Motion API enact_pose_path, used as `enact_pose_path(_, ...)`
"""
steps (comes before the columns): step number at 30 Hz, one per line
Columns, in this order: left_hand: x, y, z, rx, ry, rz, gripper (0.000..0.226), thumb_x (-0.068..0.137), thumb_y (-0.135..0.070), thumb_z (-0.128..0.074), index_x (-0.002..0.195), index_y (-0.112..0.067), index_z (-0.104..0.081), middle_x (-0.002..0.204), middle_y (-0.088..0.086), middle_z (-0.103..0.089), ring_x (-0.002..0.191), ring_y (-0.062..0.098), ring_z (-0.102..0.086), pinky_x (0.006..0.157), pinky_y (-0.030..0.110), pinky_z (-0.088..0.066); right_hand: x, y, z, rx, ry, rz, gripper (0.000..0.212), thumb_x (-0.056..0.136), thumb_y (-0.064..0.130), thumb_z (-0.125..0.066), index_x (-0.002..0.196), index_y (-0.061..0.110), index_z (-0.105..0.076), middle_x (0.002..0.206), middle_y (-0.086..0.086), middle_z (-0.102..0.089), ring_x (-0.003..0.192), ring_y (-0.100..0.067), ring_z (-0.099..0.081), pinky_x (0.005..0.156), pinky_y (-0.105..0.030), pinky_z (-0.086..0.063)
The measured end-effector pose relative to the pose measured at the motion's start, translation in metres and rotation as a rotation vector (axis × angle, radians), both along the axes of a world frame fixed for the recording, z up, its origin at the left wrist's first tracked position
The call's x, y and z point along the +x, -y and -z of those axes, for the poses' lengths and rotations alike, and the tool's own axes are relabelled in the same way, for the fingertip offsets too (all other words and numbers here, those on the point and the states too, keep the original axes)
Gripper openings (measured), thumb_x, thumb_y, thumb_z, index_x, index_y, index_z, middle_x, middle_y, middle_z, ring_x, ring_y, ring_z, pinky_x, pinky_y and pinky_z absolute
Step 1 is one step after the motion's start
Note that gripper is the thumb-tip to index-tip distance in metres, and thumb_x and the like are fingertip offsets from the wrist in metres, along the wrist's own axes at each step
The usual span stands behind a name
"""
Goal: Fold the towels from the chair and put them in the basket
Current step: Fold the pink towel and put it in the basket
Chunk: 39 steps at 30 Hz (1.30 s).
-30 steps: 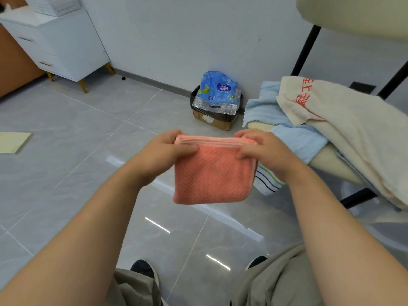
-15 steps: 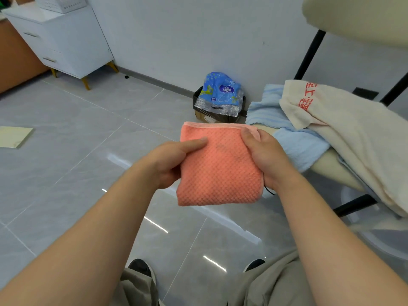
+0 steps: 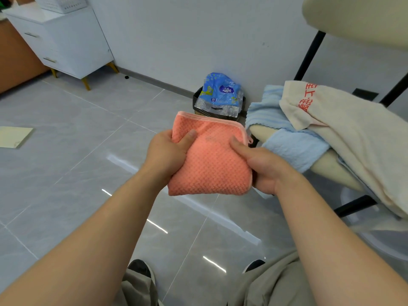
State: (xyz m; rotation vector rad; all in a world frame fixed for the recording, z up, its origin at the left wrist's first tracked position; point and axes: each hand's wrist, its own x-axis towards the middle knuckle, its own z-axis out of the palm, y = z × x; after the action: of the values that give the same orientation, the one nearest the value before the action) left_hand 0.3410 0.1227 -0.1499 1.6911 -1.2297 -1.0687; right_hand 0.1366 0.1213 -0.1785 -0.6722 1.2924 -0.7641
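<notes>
Head view: the folded orange towel (image 3: 212, 164) is held above the floor (image 3: 88, 151) in both hands, well apart from the white basket (image 3: 64, 3) on the cabinet (image 3: 72, 40) at the top left. Since half a second ago the towel has been bunched slightly and the thumb of the left hand (image 3: 167, 153) has been pressed further in. Its grip is closed on the towel's left edge. The grip of the right hand (image 3: 265, 168) pinches the right edge, thumb on top. A blue towel (image 3: 293, 146) and a cream towel (image 3: 353, 133) are draped over the chair seat (image 3: 326, 166). A blue packet (image 3: 220, 93) in a box (image 3: 196, 102) is seen behind, by the wall (image 3: 198, 40).
</notes>
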Motion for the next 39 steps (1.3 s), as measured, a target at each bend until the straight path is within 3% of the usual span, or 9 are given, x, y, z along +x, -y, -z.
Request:
enact_pose_path(5,-0.007,-0.007,-0.006,0.474,-0.564,0.013,0.039,0.092,-0.041,-0.068,0.110,-0.007,-0.066,0.096,0.013,-0.076,0.088,0.031,-0.074,0.082,0.047,-0.059,0.003,0.004,0.007,-0.084,-0.112,0.083,0.046,0.088,0.051,-0.070,0.116,0.014,-0.066,0.107,-0.011,-0.075,0.096,-0.034,-0.073,0.089,-0.059,-0.056)
enact_pose_path(8,-0.012,-0.011,0.008,0.471,-0.329,0.036,0.048,0.091,-0.046,-0.068,0.119,-0.008,-0.063,0.104,0.010,-0.074,0.092,0.030,-0.072,0.086,0.048,-0.058,0.004,0.003,0.009,-0.225,-0.342,0.002,0.047,0.094,0.056,-0.059,0.120,0.017,-0.065,0.111,-0.004,-0.073,0.100,-0.028,-0.069,0.094,-0.052,-0.055)
enact_pose_path(12,-0.013,-0.009,0.013,0.161,0.112,0.047,0.049,0.091,-0.054,-0.064,0.123,-0.018,-0.060,0.114,0.001,-0.068,0.100,0.024,-0.065,0.090,0.045,-0.055,0.005,0.001,0.008,-0.376,-0.581,-0.040,0.051,0.096,0.058,-0.053,0.126,0.018,-0.064,0.118,-0.001,-0.069,0.106,-0.024,-0.064,0.098,-0.047,-0.052)
enact_pose_path(16,-0.001,-0.001,0.005,0.099,0.048,0.029,0.043,0.086,-0.051,-0.071,0.112,-0.017,-0.065,0.103,0.001,-0.072,0.093,0.024,-0.070,0.086,0.048,-0.058,0.007,0.001,0.003,-0.408,-0.585,0.002,0.052,0.095,0.058,-0.055,0.126,0.017,-0.066,0.118,-0.003,-0.070,0.106,-0.025,-0.066,0.097,-0.047,-0.053)
enact_pose_path(22,0.005,-0.004,-0.004,0.327,-0.347,0.120,0.034,0.091,-0.033,-0.070,0.112,-0.006,-0.065,0.100,0.011,-0.076,0.086,0.027,-0.075,0.069,0.040,-0.061,-0.007,-0.004,-0.007,-0.077,-0.046,0.043,0.043,0.090,0.036,-0.072,0.120,0.007,-0.065,0.107,-0.013,-0.076,0.095,-0.030,-0.074,0.082,-0.045,-0.060)
enact_pose_path(27,0.008,-0.007,-0.016,0.420,-0.616,0.158,0.027,0.094,-0.019,-0.061,0.114,-0.002,-0.063,0.096,0.012,-0.073,0.078,0.023,-0.071,0.065,0.031,-0.059,-0.015,-0.009,-0.020,-0.017,0.220,-0.045,0.036,0.091,0.022,-0.065,0.124,0.006,-0.063,0.113,-0.017,-0.073,0.089,-0.028,-0.074,0.063,-0.038,-0.061)
enact_pose_path(33,0.008,-0.008,-0.020,0.388,-0.760,0.173,0.034,0.086,-0.005,-0.057,0.118,0.003,-0.060,0.099,0.014,-0.070,0.082,0.023,-0.069,0.075,0.033,-0.059,-0.016,-0.011,-0.028,-0.180,0.405,-0.074,0.053,0.083,0.002,-0.060,0.134,0.015,-0.058,0.129,-0.018,-0.066,0.104,-0.029,-0.068,0.090,-0.043,-0.056)
enact_pose_path(37,0.011,-0.007,-0.020,0.297,-0.835,0.215,0.052,0.074,0.004,-0.056,0.125,-0.001,-0.058,0.115,0.017,-0.069,0.097,0.028,-0.067,0.081,0.034,-0.058,-0.018,-0.012,-0.029,-0.232,0.568,-0.008,0.047,0.071,-0.004,-0.059,0.104,0.023,-0.078,0.101,-0.014,-0.075,0.081,-0.023,-0.074,0.067,-0.033,-0.063)
enact_pose_path(39,0.012,-0.007,-0.021,0.255,-0.863,0.208,0.049,0.071,0.008,-0.052,0.118,-0.004,-0.061,0.106,0.017,-0.070,0.087,0.027,-0.068,0.069,0.030,-0.059,-0.017,-0.012,-0.029,-0.231,0.651,0.033,0.044,0.060,-0.001,-0.074,0.098,0.022,-0.078,0.084,-0.009,-0.074,0.066,-0.018,-0.073,0.050,-0.026,-0.058)
